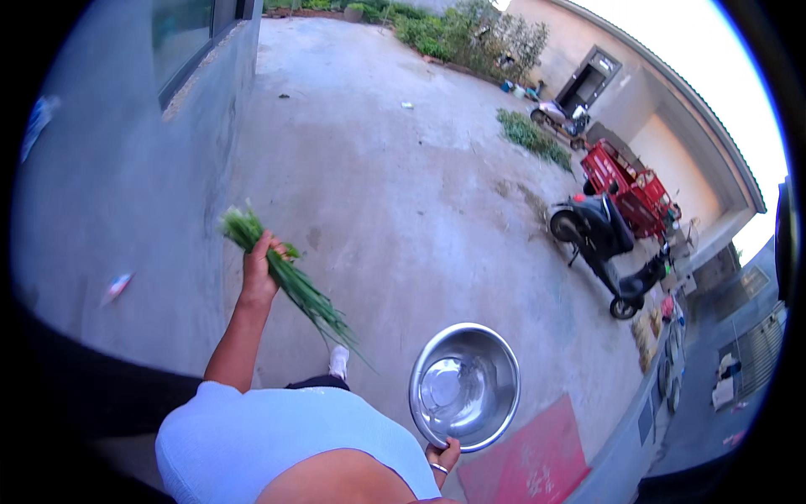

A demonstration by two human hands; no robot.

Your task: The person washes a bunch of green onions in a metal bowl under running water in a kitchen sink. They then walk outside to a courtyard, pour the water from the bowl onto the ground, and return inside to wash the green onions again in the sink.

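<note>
A bunch of long green stalks with pale ends, like chives or spring onions (306,294), is gripped by my left hand (262,267), whose fingers wrap round it near the pale end. The green tips hang down toward my feet. On the other side, my right hand (447,454) holds a shiny round metal basin (478,391) by its rim. The basin is tilted so that its inside shows, and I see nothing in it but reflections.
Concrete ground (369,168) stretches ahead, with a grey wall (126,193) close on the left. A black scooter (600,239) and a red cargo tricycle (630,189) stand at the right. Cut greenery (533,137) lies beyond them. A red mat (533,462) is beside the basin.
</note>
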